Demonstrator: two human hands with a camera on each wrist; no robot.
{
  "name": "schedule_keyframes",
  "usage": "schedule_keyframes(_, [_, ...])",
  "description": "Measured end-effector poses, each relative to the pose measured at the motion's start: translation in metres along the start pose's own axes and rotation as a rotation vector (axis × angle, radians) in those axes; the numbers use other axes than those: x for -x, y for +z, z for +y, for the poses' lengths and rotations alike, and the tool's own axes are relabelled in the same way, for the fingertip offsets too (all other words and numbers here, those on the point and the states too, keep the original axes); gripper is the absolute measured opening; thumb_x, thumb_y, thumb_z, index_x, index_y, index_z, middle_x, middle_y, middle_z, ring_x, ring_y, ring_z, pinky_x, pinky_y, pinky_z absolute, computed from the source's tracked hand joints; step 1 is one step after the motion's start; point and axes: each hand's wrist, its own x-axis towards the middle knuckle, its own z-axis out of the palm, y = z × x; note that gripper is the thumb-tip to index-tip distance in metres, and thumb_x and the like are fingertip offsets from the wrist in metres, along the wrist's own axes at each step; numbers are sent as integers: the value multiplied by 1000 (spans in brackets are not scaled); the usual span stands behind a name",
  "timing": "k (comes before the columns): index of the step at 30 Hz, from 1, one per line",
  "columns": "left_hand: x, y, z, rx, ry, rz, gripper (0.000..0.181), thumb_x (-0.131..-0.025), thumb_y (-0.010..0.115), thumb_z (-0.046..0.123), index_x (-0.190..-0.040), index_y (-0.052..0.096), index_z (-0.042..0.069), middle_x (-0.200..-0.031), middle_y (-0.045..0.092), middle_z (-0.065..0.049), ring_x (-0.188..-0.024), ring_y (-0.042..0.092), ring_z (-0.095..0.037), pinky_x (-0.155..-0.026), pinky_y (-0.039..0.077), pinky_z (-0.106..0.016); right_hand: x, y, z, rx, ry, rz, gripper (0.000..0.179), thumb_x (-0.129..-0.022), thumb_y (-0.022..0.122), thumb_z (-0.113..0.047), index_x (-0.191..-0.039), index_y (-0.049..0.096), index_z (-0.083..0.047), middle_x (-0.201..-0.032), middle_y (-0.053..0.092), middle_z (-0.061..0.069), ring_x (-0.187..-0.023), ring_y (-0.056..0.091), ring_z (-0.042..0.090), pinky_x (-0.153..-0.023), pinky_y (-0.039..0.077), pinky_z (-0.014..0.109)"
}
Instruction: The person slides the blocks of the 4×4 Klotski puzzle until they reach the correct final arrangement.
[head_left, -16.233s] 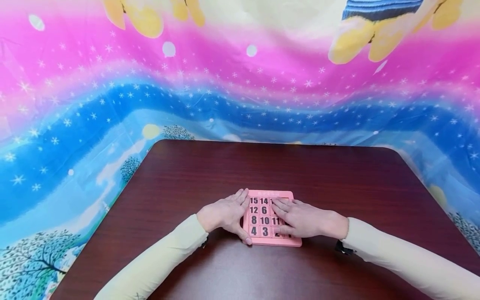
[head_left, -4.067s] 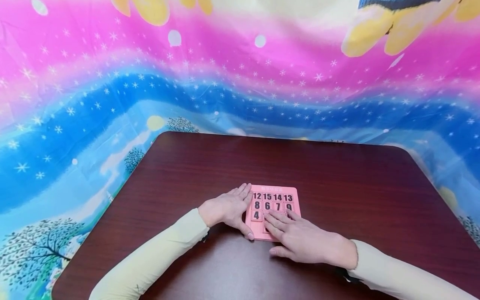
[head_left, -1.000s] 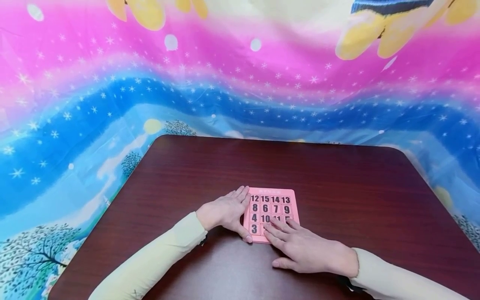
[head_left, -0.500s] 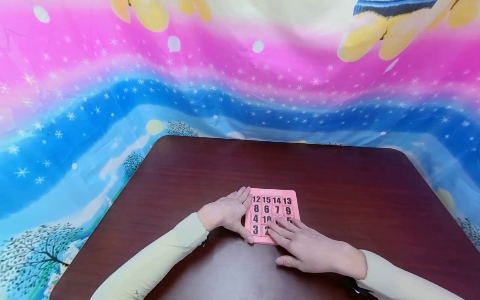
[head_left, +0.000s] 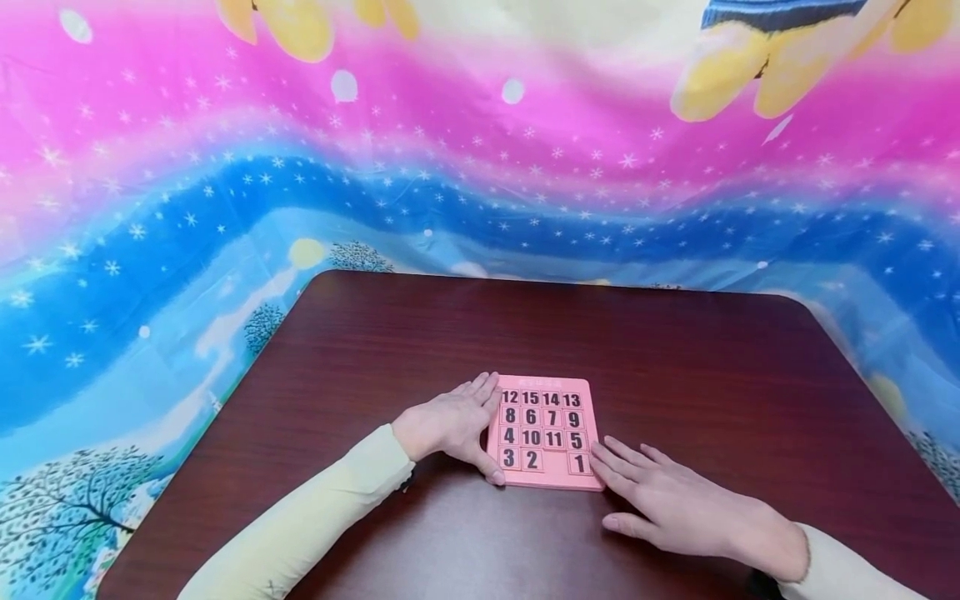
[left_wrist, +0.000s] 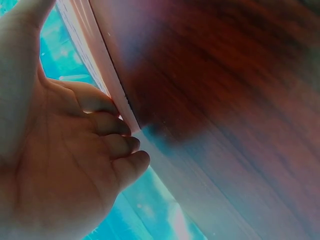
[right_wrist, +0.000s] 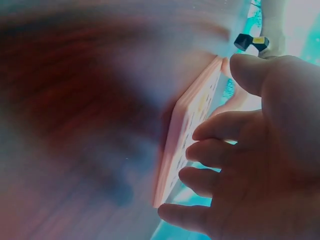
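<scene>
A pink number sliding puzzle (head_left: 542,384) lies flat on the table. Its rows read 12 15 14 13, 8 6 7 9, 4 10 11 5, then 3, 2, a bare slot (head_left: 555,462) and 1. My left hand (head_left: 457,423) rests along the puzzle's left side, fingers extended and thumb at the near corner. In the left wrist view, those fingertips meet the frame's edge (left_wrist: 112,75). My right hand (head_left: 682,504) is spread just right of the tile 1 (head_left: 580,463), its fingertips by the puzzle's right edge; whether they touch is unclear. The right wrist view shows the puzzle (right_wrist: 172,145) beyond these fingers.
The dark brown wooden table (head_left: 675,350) extends around the puzzle on all sides. Behind it hangs a pink and blue printed cloth (head_left: 450,192). A small black device (right_wrist: 252,42) sits on the left wrist in the right wrist view.
The tiles have shifted since the oldest frame: 12 now heads the left column, and 3 and 2 sit one place further left. My right hand has slid off the tiles rightward; my left stays put.
</scene>
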Motion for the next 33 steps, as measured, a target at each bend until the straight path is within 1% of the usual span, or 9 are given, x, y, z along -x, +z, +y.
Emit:
schedule_keyframes(5, [1,0,-1,6,13,7,133,-63,66,84,-157,17,3,-165,5,-17,-154,7,-28,-126,15,-37,4,7,2,-1,-6,-6,70,-98,43,-59,-148,44,-10,-157,39,9,-144,37,33,-107,39,61])
schedule_keyframes(13, [1,0,0,-12,12,9,133,-63,66,84,-157,18,3,-165,6,-17,-154,7,-29,-126,15,-38,3,11,-1,36,-14,28,70,-98,44,-59,-147,46,-8,-156,40,9,-144,37,34,-106,40,61])
schedule_keyframes(16, [1,0,0,-15,15,14,133,-63,66,84,-156,19,3,-165,7,-18,-154,8,-29,-126,16,-37,2,13,-3,63,-27,51,70,-98,45,-58,-146,47,-8,-155,41,10,-143,39,33,-106,41,60])
schedule_keyframes(20, [1,0,-1,-15,20,22,134,-62,67,84,-156,19,2,-165,8,-18,-154,9,-30,-126,16,-37,-2,16,-7,114,-69,108,68,-98,47,-56,-144,49,-7,-153,45,10,-140,44,33,-103,43,60])
schedule_keyframes(23, [0,1,-1,-14,21,24,134,-62,67,84,-156,19,2,-165,8,-18,-154,9,-30,-126,16,-37,-6,17,-10,144,-100,128,67,-98,47,-56,-144,50,-6,-152,46,10,-138,45,33,-102,43,60])
schedule_keyframes(29, [0,1,-1,-17,21,24,134,-62,66,85,-156,18,2,-165,8,-18,-154,9,-29,-126,16,-37,-16,15,-18,154,-118,106,67,-99,45,-56,-142,51,-5,-151,47,11,-138,46,33,-103,43,60])
schedule_keyframes(33, [0,2,-1,-15,24,27,134,-62,66,85,-156,18,2,-165,8,-18,-154,9,-29,-126,17,-37,-18,10,-19,107,-92,56,67,-99,44,-56,-144,50,-6,-153,45,11,-141,42,33,-107,40,60])
